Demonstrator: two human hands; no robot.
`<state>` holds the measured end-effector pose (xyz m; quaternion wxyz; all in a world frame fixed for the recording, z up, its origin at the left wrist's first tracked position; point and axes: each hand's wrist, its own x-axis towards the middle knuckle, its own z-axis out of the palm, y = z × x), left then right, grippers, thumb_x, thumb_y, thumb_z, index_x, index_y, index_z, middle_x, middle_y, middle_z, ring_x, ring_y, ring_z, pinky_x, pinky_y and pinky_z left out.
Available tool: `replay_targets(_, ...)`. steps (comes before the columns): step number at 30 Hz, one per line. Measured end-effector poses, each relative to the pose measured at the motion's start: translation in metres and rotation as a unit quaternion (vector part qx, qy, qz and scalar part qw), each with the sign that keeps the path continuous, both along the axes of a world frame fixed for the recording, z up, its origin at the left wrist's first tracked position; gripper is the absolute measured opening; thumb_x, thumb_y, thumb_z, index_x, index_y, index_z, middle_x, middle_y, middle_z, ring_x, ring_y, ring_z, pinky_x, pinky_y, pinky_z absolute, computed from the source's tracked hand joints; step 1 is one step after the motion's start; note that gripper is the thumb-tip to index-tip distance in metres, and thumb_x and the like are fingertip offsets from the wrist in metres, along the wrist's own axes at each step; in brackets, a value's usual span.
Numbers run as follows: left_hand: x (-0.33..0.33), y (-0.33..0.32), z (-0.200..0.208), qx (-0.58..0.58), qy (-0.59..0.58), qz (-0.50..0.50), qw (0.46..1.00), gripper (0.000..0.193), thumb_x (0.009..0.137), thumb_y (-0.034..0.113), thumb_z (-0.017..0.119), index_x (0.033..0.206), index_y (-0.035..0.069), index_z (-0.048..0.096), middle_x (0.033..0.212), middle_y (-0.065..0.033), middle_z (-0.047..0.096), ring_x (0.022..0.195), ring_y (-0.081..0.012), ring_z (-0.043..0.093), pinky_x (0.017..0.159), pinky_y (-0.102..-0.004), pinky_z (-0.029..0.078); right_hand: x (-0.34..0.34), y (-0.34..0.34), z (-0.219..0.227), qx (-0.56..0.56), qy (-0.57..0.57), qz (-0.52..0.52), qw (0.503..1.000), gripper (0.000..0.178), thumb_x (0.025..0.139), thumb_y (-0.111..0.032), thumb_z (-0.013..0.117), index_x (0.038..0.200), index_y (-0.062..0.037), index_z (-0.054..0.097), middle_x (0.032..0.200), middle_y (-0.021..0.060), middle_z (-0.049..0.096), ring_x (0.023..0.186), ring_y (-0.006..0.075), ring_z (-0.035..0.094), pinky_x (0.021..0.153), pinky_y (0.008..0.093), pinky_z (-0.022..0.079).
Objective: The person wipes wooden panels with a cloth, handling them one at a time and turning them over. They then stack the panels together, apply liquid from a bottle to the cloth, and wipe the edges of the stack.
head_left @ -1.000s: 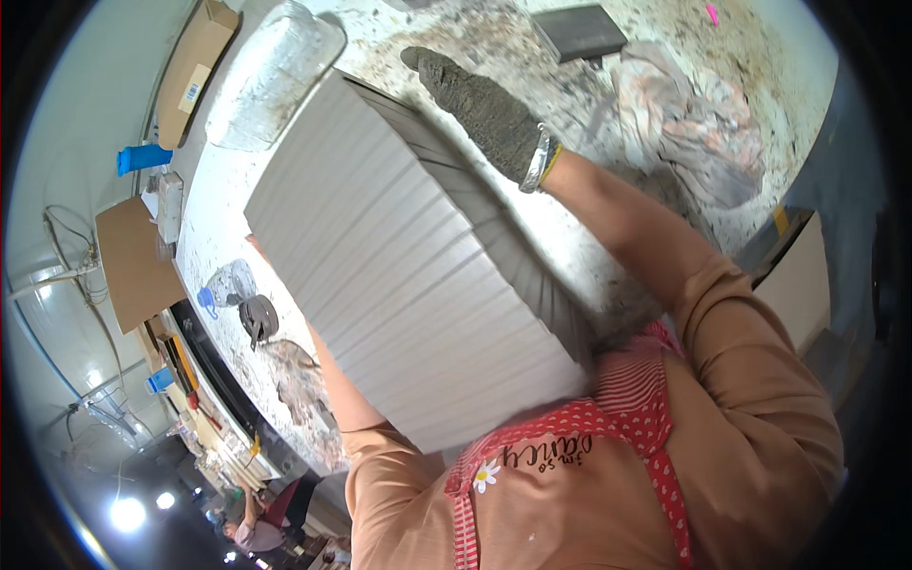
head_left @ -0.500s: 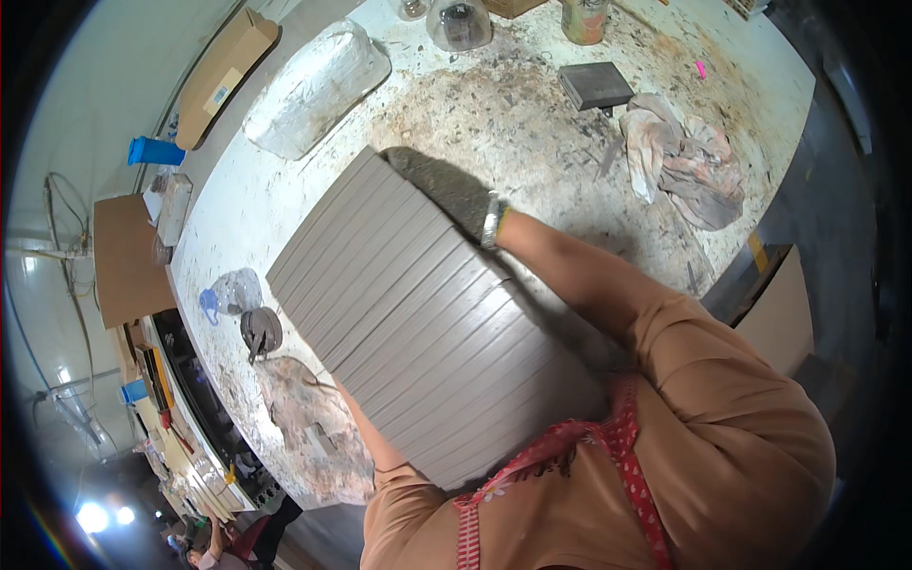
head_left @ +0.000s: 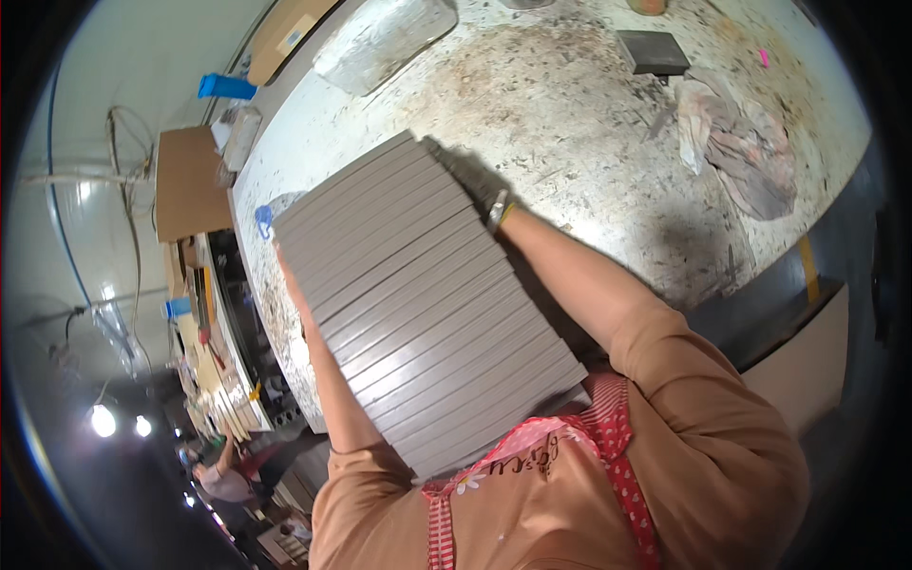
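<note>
A long stack of flat grey slabs [head_left: 418, 304], pressed side by side, leans back against my chest above the table. My left hand [head_left: 289, 271] holds it along the left side, with the fingers mostly hidden by the stack. On the far right side, my right hand [head_left: 470, 176] grips the stack; it looks dark and blurred, and its fingertips cannot be made out. A metal-banded watch [head_left: 497, 209] is on my right wrist. The slabs' undersides are hidden.
The white, stained table [head_left: 570, 123] carries a crumpled rag [head_left: 736, 142], a dark block [head_left: 653, 51], a wrapped silvery bundle [head_left: 385, 43] and a small pink piece [head_left: 764, 58]. A blue cup [head_left: 226, 86] lies beyond the left edge. Another person [head_left: 226, 480] is far off at lower left.
The stack has turned and tilted in my hands, and more of my left forearm shows. My view has shifted, so the table's things sit higher and further right.
</note>
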<state>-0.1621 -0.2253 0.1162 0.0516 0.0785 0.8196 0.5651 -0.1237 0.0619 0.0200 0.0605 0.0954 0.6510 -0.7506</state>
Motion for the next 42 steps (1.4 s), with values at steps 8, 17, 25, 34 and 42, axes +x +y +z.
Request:
replay_targets(8, 0.008, 0.054, 0.013, -0.049, 0.035, 0.002, 0.998, 0.066, 0.098, 0.053, 0.031, 0.137, 0.0, 0.039, 0.128, -0.0149, 0.051, 0.113, -0.0239, 0.051, 0.097, -0.0331, 0.041, 0.142, 0.122, 0.084, 0.162, 0.234, 0.026, 0.958, 0.059, 0.088, -0.049, 0.056, 0.134, -0.0115, 0.046, 0.129, 0.0139, 0.053, 0.102, 0.0265, 0.062, 0.079, 0.0362, 0.053)
replay_targets(17, 0.009, 0.202, 0.065, -0.159, 0.019, 0.056, 0.985, 0.055, 0.099, 0.046, 0.033, 0.125, 0.001, 0.051, 0.119, -0.017, 0.057, 0.103, -0.0255, 0.057, 0.092, -0.0361, 0.043, 0.226, 0.177, 0.085, 0.34, 0.389, 0.248, 0.819, 0.055, 0.078, -0.046, 0.061, 0.125, -0.0185, 0.056, 0.133, 0.0091, 0.05, 0.128, 0.0312, 0.042, 0.108, 0.0507, 0.028)
replay_targets(25, 0.004, 0.271, 0.057, -0.534, 0.18, -0.003, 0.826, 0.049, 0.094, 0.047, 0.04, 0.127, 0.014, 0.053, 0.117, -0.013, 0.059, 0.112, -0.0342, 0.052, 0.097, -0.0512, 0.032, 0.253, 0.192, 0.049, 0.452, 0.409, 0.094, 0.787, 0.043, 0.076, -0.035, 0.059, 0.115, -0.0184, 0.062, 0.127, 0.0079, 0.054, 0.12, 0.0298, 0.049, 0.104, 0.0519, 0.032)
replay_targets(34, -0.019, 0.245, 0.072, -0.44, 0.172, -0.101, 0.875, 0.055, 0.091, 0.055, 0.045, 0.124, 0.012, 0.056, 0.111, -0.0156, 0.065, 0.107, -0.0351, 0.059, 0.093, -0.0426, 0.042, 0.271, 0.184, 0.026, 0.373, 0.346, 0.058, 0.859, 0.038, 0.069, -0.027, 0.066, 0.102, -0.0106, 0.063, 0.106, 0.0075, 0.061, 0.101, 0.027, 0.058, 0.086, 0.0441, 0.043)
replay_targets(42, -0.021, 0.23, 0.07, -0.384, 0.132, -0.119, 0.906, 0.05, 0.093, 0.046, 0.053, 0.121, 0.005, 0.059, 0.112, -0.015, 0.064, 0.103, -0.0219, 0.06, 0.09, -0.031, 0.045, 0.286, 0.181, 0.014, 0.462, 0.251, 0.088, 0.846, 0.044, 0.075, -0.025, 0.07, 0.114, -0.0082, 0.057, 0.117, 0.0121, 0.057, 0.109, 0.0315, 0.053, 0.09, 0.0432, 0.044)
